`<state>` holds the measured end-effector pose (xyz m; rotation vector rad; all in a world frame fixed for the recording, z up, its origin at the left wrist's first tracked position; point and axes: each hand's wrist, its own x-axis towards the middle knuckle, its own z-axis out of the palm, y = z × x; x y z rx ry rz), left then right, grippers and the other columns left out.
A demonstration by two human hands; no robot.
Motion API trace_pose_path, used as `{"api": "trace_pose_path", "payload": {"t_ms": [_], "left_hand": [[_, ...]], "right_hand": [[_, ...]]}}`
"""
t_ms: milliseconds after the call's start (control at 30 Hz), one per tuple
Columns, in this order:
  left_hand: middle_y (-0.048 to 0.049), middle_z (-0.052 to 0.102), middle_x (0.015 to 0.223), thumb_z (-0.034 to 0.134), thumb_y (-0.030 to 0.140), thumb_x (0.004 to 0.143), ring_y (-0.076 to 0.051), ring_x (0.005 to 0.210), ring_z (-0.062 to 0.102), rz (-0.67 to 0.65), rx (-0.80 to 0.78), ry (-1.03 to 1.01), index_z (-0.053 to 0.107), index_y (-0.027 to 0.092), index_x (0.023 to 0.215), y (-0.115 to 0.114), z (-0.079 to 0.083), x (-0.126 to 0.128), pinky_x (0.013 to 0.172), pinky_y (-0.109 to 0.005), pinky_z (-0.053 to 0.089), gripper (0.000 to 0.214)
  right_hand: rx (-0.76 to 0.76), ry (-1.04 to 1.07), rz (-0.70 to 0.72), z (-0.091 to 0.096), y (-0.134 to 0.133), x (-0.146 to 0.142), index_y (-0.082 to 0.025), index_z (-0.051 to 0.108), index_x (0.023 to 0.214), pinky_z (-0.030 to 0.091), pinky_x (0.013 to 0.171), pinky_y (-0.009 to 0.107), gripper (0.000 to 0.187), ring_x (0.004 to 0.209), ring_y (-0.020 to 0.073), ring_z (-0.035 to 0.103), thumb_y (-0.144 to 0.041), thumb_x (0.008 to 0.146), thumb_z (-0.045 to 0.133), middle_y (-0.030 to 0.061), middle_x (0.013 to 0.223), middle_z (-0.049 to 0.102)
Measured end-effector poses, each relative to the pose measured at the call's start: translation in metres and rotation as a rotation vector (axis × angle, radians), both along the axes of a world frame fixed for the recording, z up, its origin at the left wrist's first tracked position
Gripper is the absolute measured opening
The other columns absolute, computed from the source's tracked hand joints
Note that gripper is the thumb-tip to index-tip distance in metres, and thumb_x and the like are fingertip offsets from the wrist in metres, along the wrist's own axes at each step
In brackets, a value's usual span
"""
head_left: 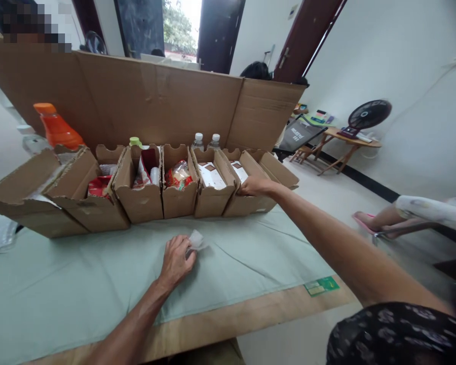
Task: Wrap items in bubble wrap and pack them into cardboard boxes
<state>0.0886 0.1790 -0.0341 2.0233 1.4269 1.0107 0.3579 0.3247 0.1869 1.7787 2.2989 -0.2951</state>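
My left hand (178, 258) rests on the pale green cloth (110, 268), its fingers closed round a small crumpled, whitish see-through wrapper (197, 239). With my arm stretched out, my right hand (255, 186) reaches over the front edge of the cardboard box (247, 205) near the right end of a row. Its fingertips dip inside the box and are hidden, so whether they grip anything does not show. Just behind that hand, white packs with brown marks (239, 171) stand in the same box. The neighbouring box (210, 202) holds a similar white pack (212, 175).
More boxes to the left hold red packets (99, 186) and a clear-and-red food bag (180, 175). Behind them are an orange bottle (59, 126), clear bottles (215, 141) and a tall cardboard screen (155, 96). A green card (321, 286) lies on the table's front edge. People are nearby.
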Motion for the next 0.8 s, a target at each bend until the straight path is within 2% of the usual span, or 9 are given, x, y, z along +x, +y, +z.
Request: {"api": "trace_pose_path", "payload": {"t_ms": [133, 200, 267, 400, 500, 567, 633, 733, 800], "left_hand": [[-0.0067, 0.068, 0.096, 0.057, 0.018, 0.079, -0.026, 0.096, 0.065, 0.034, -0.068, -0.096, 0.061, 0.022, 0.086, 0.005, 0.002, -0.003, 0.092, -0.044, 0.05, 0.009], [-0.0054, 0.069, 0.096, 0.055, 0.018, 0.08, -0.022, 0.091, 0.067, 0.055, -0.099, -0.163, 0.062, 0.02, 0.104, 0.007, 0.011, -0.009, 0.087, -0.039, 0.053, 0.025], [-0.0059, 0.07, 0.101, 0.058, 0.022, 0.081, -0.021, 0.09, 0.068, 0.039, -0.165, -0.298, 0.058, 0.018, 0.121, 0.003, 0.028, -0.018, 0.084, -0.035, 0.054, 0.04], [-0.0129, 0.067, 0.121, 0.07, 0.031, 0.08, -0.027, 0.112, 0.066, -0.18, -0.219, -0.539, 0.067, 0.018, 0.1, -0.02, 0.074, -0.031, 0.094, -0.036, 0.052, 0.024], [-0.013, 0.06, 0.134, 0.072, 0.024, 0.075, -0.027, 0.123, 0.059, -0.36, -0.174, -0.49, 0.068, 0.02, 0.085, -0.035, 0.096, -0.031, 0.094, -0.033, 0.05, 0.012], [-0.0089, 0.065, 0.112, 0.067, 0.021, 0.075, -0.021, 0.1, 0.064, -0.372, -0.244, -0.44, 0.064, 0.02, 0.084, -0.035, 0.095, -0.031, 0.079, -0.027, 0.05, 0.009], [-0.0025, 0.063, 0.09, 0.062, 0.022, 0.076, -0.016, 0.079, 0.059, -0.291, -0.322, -0.417, 0.063, 0.02, 0.093, -0.025, 0.083, -0.036, 0.068, -0.024, 0.045, 0.017], [-0.0017, 0.065, 0.094, 0.06, 0.025, 0.074, -0.016, 0.077, 0.059, -0.192, -0.391, -0.391, 0.049, 0.017, 0.14, -0.004, 0.052, -0.048, 0.068, -0.024, 0.046, 0.068], [-0.0052, 0.068, 0.105, 0.06, 0.024, 0.071, -0.018, 0.08, 0.061, -0.173, -0.418, -0.324, 0.026, 0.015, 0.159, 0.006, 0.033, -0.054, 0.072, -0.027, 0.048, 0.095]], "right_hand": [[0.343, 0.009, -0.217, 0.044, -0.04, 0.01, -0.013, 0.079, 0.098, 0.045, 0.065, 0.03, 0.035, 0.081, 0.0248, 0.069, -0.03, 0.092, 0.049, 0.0099, 0.089, 0.077], [0.607, 0.152, -0.237, 0.065, -0.071, 0.012, -0.017, 0.077, 0.094, 0.042, 0.065, 0.031, 0.035, 0.077, 0.0234, 0.066, -0.035, 0.094, 0.047, 0.0083, 0.083, 0.074], [0.721, 0.355, -0.184, 0.072, -0.102, 0.008, -0.02, 0.072, 0.083, 0.04, 0.062, 0.031, 0.035, 0.07, 0.0211, 0.062, -0.043, 0.094, 0.049, 0.0058, 0.073, 0.068], [0.412, 0.613, -0.057, 0.035, -0.144, -0.023, -0.02, 0.066, 0.076, 0.042, 0.061, 0.029, 0.04, 0.067, 0.0196, 0.059, -0.052, 0.095, 0.05, 0.0039, 0.07, 0.066], [0.077, 0.707, 0.072, -0.002, -0.153, -0.055, -0.019, 0.069, 0.084, 0.046, 0.066, 0.028, 0.042, 0.074, 0.0191, 0.063, -0.049, 0.1, 0.045, 0.0043, 0.079, 0.072], [-0.047, 0.75, 0.188, -0.01, -0.145, -0.068, -0.019, 0.073, 0.098, 0.049, 0.072, 0.028, 0.04, 0.081, 0.019, 0.067, -0.046, 0.101, 0.044, 0.0044, 0.09, 0.076], [0.033, 0.723, 0.225, 0.0, -0.122, -0.073, -0.02, 0.074, 0.11, 0.051, 0.08, 0.03, 0.035, 0.088, 0.0201, 0.069, -0.04, 0.1, 0.048, 0.0051, 0.099, 0.078], [0.345, 0.519, 0.131, 0.031, -0.058, -0.072, -0.019, 0.077, 0.106, 0.05, 0.088, 0.033, 0.03, 0.099, 0.0237, 0.07, -0.029, 0.095, 0.052, 0.0076, 0.107, 0.079], [0.38, 0.328, 0.089, 0.047, -0.004, -0.074, -0.018, 0.077, 0.111, 0.048, 0.093, 0.033, 0.032, 0.109, 0.0253, 0.068, -0.023, 0.095, 0.05, 0.0087, 0.118, 0.077]]}}
